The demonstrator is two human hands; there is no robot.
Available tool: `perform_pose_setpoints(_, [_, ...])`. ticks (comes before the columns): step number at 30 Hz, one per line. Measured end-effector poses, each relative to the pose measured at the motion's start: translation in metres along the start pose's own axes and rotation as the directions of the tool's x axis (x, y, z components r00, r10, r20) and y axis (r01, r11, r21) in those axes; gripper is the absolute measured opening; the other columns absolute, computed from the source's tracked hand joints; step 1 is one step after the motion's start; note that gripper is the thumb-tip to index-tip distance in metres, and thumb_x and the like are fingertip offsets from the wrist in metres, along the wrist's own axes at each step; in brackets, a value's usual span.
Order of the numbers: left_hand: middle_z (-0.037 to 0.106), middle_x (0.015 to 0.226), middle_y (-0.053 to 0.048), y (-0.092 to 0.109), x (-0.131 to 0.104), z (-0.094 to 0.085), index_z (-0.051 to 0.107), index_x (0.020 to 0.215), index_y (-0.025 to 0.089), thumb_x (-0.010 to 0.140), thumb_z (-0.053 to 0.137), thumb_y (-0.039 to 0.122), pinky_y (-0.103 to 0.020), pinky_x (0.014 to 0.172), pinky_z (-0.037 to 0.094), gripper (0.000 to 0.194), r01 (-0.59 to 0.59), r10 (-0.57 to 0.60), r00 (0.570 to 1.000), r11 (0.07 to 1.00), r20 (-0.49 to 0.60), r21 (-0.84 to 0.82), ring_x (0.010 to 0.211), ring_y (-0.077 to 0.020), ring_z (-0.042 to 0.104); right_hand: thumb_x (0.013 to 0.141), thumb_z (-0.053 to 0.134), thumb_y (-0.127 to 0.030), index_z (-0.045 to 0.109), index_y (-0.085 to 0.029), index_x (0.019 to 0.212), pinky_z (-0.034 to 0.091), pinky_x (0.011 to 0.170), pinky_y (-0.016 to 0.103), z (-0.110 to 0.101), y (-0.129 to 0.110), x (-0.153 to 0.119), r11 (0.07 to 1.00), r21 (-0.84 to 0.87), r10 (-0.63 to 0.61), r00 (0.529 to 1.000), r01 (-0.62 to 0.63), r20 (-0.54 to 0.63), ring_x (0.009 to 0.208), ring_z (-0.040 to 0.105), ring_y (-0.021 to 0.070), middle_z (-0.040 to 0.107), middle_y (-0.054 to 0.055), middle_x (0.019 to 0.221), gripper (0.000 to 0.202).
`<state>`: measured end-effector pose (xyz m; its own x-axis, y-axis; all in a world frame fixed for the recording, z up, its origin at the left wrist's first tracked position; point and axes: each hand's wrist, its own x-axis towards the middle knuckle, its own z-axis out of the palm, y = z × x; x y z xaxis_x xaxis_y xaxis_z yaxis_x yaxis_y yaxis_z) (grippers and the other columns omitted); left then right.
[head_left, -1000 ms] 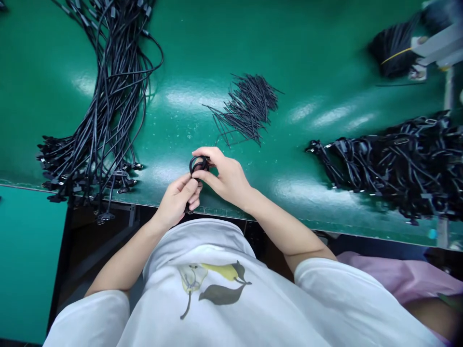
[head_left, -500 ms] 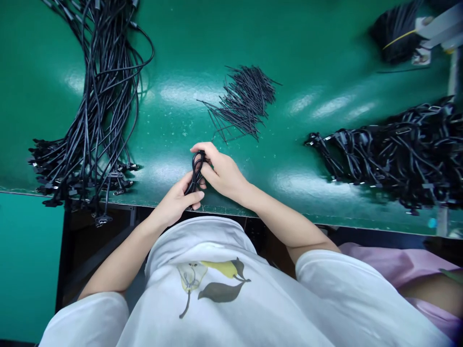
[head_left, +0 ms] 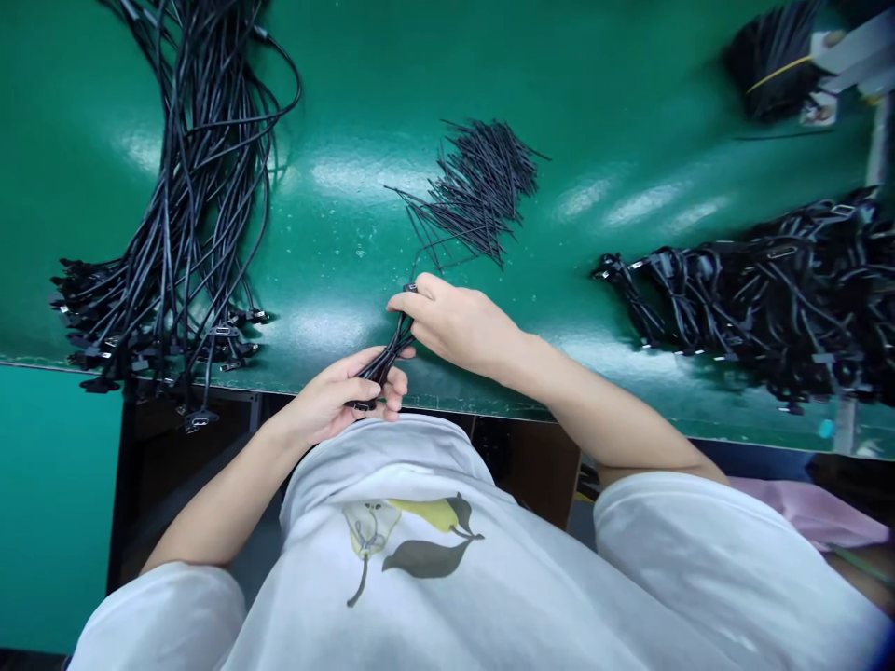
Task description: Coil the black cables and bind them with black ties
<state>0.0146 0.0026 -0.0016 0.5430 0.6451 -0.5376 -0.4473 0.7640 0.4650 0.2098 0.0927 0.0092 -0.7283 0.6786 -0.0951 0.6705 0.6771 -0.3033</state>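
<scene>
Between my hands, just over the table's front edge, is a folded black cable (head_left: 384, 362) with a connector showing at each end. My left hand (head_left: 342, 391) is closed around its lower part, thumb on top, with one connector poking out below the thumb. My right hand (head_left: 454, 321) pinches the upper end of the cable, near the other connector. Beyond my right hand lies a loose pile of thin black ties (head_left: 482, 182), the nearest strands close to the fingertips.
On the left, a large bunch of long black cables (head_left: 202, 168) has its connectors overhanging the edge of the green table (head_left: 364, 84). Bundled cables (head_left: 755, 298) are heaped at right. A banded black bundle (head_left: 776, 70) sits far right. Someone's pink clothing (head_left: 804, 508) shows at lower right.
My right hand has moved right and turned over the cable's upper end. The loops now look drawn into a longer, straighter bundle, and my left hand has shifted slightly lower.
</scene>
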Motion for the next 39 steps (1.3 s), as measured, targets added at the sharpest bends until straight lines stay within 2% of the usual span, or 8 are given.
perform_pose_setpoints(5, [0.070, 0.090, -0.008, -0.001, -0.001, -0.009, 0.065, 0.117, 0.015, 0.079, 0.067, 0.017, -0.022, 0.055, 0.053, 0.038, 0.056, -0.057, 0.997, 0.998, 0.050, 0.024, 0.066, -0.0138, 0.066, 0.093, 0.047, -0.026, 0.061, -0.022, 0.119, 0.038, 0.101, 0.048, -0.009, 0.004, -0.009, 0.973, -0.013, -0.228, 0.956, 0.229, -0.184, 0.119, 0.050, 0.0268, 0.057, 0.010, 0.126, 0.030])
perform_pose_setpoints(9, [0.069, 0.097, -0.012, 0.005, -0.004, -0.017, 0.065, 0.117, 0.014, 0.083, 0.068, 0.028, -0.024, 0.057, 0.054, 0.037, 0.070, -0.085, 0.991, 0.987, 0.100, 0.141, 0.071, -0.0160, 0.067, 0.101, 0.035, -0.042, 0.064, -0.019, 0.107, 0.041, 0.094, 0.041, -0.002, 0.006, -0.017, 0.919, -0.002, -0.394, 0.919, 0.394, -0.019, 0.091, 0.059, 0.0203, 0.064, 0.006, 0.093, 0.037])
perform_pose_setpoints(12, [0.063, 0.119, -0.012, 0.010, -0.006, -0.023, 0.060, 0.128, 0.022, 0.083, 0.070, 0.036, -0.030, 0.075, 0.059, 0.047, -0.123, 0.132, 0.991, 0.945, -0.011, 0.305, 0.090, -0.0181, 0.067, 0.103, 0.027, -0.044, 0.065, -0.015, 0.095, 0.035, 0.064, 0.030, 0.006, 0.012, -0.025, 0.978, -0.032, -0.206, 0.978, 0.206, 0.016, 0.068, 0.053, 0.0160, 0.062, 0.007, 0.081, 0.048])
perform_pose_setpoints(17, [0.065, 0.117, -0.007, 0.012, -0.003, -0.022, 0.061, 0.126, 0.026, 0.082, 0.073, 0.032, -0.028, 0.086, 0.056, 0.046, -0.277, 0.396, 0.911, 0.789, -0.110, 0.549, 0.093, -0.0156, 0.068, 0.094, 0.033, -0.067, 0.063, -0.018, 0.107, 0.024, 0.056, 0.029, 0.015, 0.009, -0.032, 0.995, -0.091, -0.052, 0.994, 0.044, -0.092, 0.069, 0.052, 0.0155, 0.061, 0.006, 0.084, 0.059])
perform_pose_setpoints(25, [0.073, 0.101, -0.009, 0.021, 0.002, -0.011, 0.058, 0.132, 0.017, 0.087, 0.066, 0.044, -0.030, 0.084, 0.059, 0.054, -0.224, 0.387, 0.896, 0.818, -0.218, 0.530, 0.090, -0.0195, 0.073, 0.098, 0.046, -0.035, 0.063, -0.016, 0.091, 0.029, 0.063, 0.032, 0.017, -0.001, -0.025, 0.991, -0.129, -0.067, 0.985, 0.047, -0.161, 0.074, 0.050, 0.0189, 0.060, 0.007, 0.081, 0.027])
perform_pose_setpoints(29, [0.073, 0.104, -0.009, 0.023, 0.002, -0.010, 0.059, 0.131, 0.017, 0.085, 0.068, 0.044, -0.028, 0.084, 0.060, 0.054, -0.237, 0.415, 0.880, 0.807, -0.233, 0.541, 0.088, -0.0187, 0.073, 0.097, 0.049, -0.032, 0.063, -0.013, 0.104, 0.038, 0.086, 0.035, 0.016, 0.000, -0.023, 0.992, -0.071, -0.118, 0.970, 0.105, -0.212, 0.088, 0.053, 0.0213, 0.064, 0.008, 0.093, 0.025])
perform_pose_setpoints(34, [0.073, 0.102, -0.008, 0.025, 0.002, -0.008, 0.061, 0.126, 0.015, 0.084, 0.069, 0.045, -0.029, 0.082, 0.061, 0.053, -0.235, 0.428, 0.867, 0.802, -0.254, 0.549, 0.084, -0.0184, 0.074, 0.092, 0.053, -0.054, 0.061, -0.012, 0.115, 0.025, 0.111, 0.047, 0.017, -0.004, -0.021, 0.991, -0.067, -0.132, 0.957, 0.118, -0.260, 0.087, 0.054, 0.0210, 0.064, 0.007, 0.094, 0.048])
perform_pose_setpoints(39, [0.074, 0.096, -0.008, 0.026, 0.002, -0.008, 0.061, 0.128, 0.014, 0.085, 0.067, 0.047, -0.030, 0.080, 0.061, 0.054, -0.220, 0.405, 0.885, 0.799, -0.231, 0.559, 0.084, -0.0199, 0.074, 0.101, 0.041, -0.035, 0.065, -0.014, 0.101, 0.021, 0.112, 0.045, 0.022, -0.005, -0.018, 0.976, -0.203, -0.127, 0.960, 0.077, -0.250, 0.074, 0.049, 0.0174, 0.061, 0.002, 0.076, 0.032])
